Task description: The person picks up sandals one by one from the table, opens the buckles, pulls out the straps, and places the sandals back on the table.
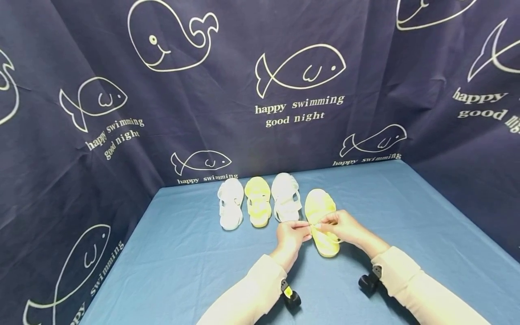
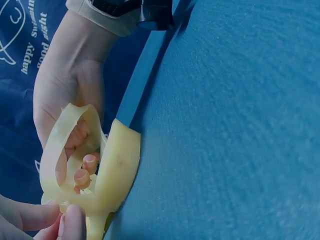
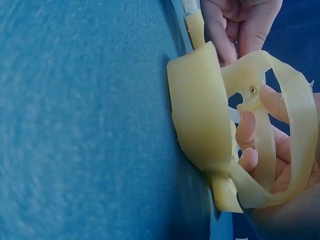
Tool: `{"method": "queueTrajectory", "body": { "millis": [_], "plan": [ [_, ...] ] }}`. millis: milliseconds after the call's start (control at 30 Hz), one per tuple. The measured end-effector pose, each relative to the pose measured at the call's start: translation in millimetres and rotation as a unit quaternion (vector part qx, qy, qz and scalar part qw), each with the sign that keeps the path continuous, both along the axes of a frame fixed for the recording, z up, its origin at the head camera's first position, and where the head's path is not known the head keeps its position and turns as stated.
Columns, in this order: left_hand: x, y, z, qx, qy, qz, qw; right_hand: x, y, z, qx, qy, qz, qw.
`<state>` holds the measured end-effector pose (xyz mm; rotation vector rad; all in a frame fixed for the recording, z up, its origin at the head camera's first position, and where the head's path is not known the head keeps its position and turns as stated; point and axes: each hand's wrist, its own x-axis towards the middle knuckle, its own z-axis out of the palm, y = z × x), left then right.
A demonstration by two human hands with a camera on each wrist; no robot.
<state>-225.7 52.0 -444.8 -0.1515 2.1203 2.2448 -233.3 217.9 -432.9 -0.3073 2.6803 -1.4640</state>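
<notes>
Reaching forward over the blue table [image 1: 170, 262], both forearms in pale sleeves converge on the nearest yellow sandal [image 1: 322, 212], which lies sole down at the right end of a row of four, toe pointing away from the person. The left hand [image 1: 289, 234] comes in from the left with its wrist slightly bent, thumb and forefinger pinched on the sandal's strap [image 2: 60, 145] near mid-shoe. The right hand [image 1: 345, 225] meets it from the other side, knuckles up, fingers curled into the strap loops; the right wrist view shows its fingertips [image 3: 245, 132] threaded behind the yellow bands beside a small stud hole, with the heel wall [image 3: 197, 105] standing upright against the table. In the left wrist view the strap arches in a loop over the right hand's curled fingers [image 2: 82, 172], while the left thumb and finger close on the band at the lower edge; whether the strap end is actually fastened or loose appears unclear from these angles. Beyond the hands, a white sandal [image 1: 286, 196], a second yellow sandal [image 1: 258, 201] and another white sandal [image 1: 230, 203] sit side by side, just short of the dark blue backdrop [image 1: 284, 67] printed with fish and whales.
</notes>
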Motion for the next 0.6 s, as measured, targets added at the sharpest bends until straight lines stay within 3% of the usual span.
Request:
{"method": "queueTrajectory", "body": {
  "millis": [233, 600],
  "plan": [
    [-1.1, 1.8, 3.5, -0.056, 0.030, 0.023, 0.9977, -1.6, 0.1, 0.6, 0.006, -0.001, 0.003, 1.000],
    [-2.7, 2.6, 2.5, -0.025, 0.040, 0.009, 0.9988, -4.2, 1.3, -1.9, -0.001, 0.000, 0.016, 1.000]
  ]
}}
